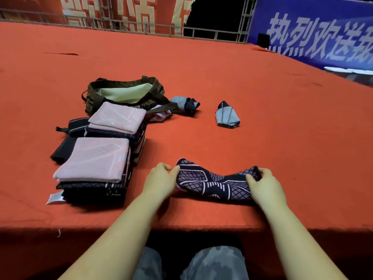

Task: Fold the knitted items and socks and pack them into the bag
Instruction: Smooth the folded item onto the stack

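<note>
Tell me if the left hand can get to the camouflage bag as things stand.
Probably yes, but not straight away. The left hand is pinching one end of the dark patterned knitted item and would have to let go. The camouflage bag lies open beyond two stacks of folded items, which it would reach over.

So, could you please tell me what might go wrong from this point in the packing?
The dark patterned knitted piece, pinched at its ends by the left hand and right hand, sags mid-span and lies near the red table's edge, so it might fold unevenly. The nearer pink-topped stack may topple when lifted.
</note>
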{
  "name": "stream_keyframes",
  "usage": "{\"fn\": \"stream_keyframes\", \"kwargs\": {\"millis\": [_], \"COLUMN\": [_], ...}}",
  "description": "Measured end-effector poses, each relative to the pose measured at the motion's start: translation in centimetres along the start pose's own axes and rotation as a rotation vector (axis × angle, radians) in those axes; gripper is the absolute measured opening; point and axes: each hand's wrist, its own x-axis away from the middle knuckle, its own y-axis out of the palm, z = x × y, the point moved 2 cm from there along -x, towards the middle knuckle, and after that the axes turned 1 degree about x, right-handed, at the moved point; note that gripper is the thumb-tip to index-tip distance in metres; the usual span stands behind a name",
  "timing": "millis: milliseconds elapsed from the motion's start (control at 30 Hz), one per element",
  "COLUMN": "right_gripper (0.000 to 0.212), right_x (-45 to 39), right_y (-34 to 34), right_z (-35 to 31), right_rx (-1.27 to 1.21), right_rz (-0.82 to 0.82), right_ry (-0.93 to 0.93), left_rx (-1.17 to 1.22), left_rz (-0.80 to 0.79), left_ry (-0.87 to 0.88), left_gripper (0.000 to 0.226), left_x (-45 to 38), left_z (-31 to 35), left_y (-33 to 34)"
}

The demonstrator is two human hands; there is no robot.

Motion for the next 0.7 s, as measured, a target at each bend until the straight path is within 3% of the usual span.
{"fn": "stream_keyframes", "kwargs": {"millis": [67, 167, 267, 367, 467, 633, 700], "right_gripper": [0.055, 0.055, 0.071, 0.065, 0.044, 0.022, 0.015], "right_x": [1.6, 4.6, 6.3, 6.3, 5.9, 4.8, 4.4], "right_y": [1.2, 3.0, 4.4, 5.3, 4.2, 0.6, -0.6], "right_z": [-0.4, -2.3, -3.7, -3.4, -3.8, -5.1, -5.9], "right_rx": [0.088, 0.094, 0.135, 0.13, 0.025, -0.101, -0.111], "right_rz": [0.081, 0.159, -0.022, -0.192, -0.114, -0.114, -0.145], "right_ry": [-0.135, -0.482, -0.687, -0.721, -0.7, -0.647, -0.646], "left_rx": [-0.076, -0.048, -0.07, 0.032, 0.413, 0.791, 0.894], "left_rz": [0.047, 0.149, 0.163, 0.119, 0.039, 0.051, 0.049], "left_ry": [-0.032, 0.045, 0.07, 0.079, 0.037, -0.077, -0.075], "left_gripper": [0.046, 0.048, 0.047, 0.035, 0.015, 0.043, 0.042], "left_x": [1.3, 3.1, 4.1, 4.1, 3.8, 2.3, 1.6], "left_z": [-1.2, -1.8, -2.1, -2.3, -1.4, 0.5, 1.3], "left_y": [0.5, 0.8, 1.5, 1.7, 1.4, 0.1, -0.7]}}
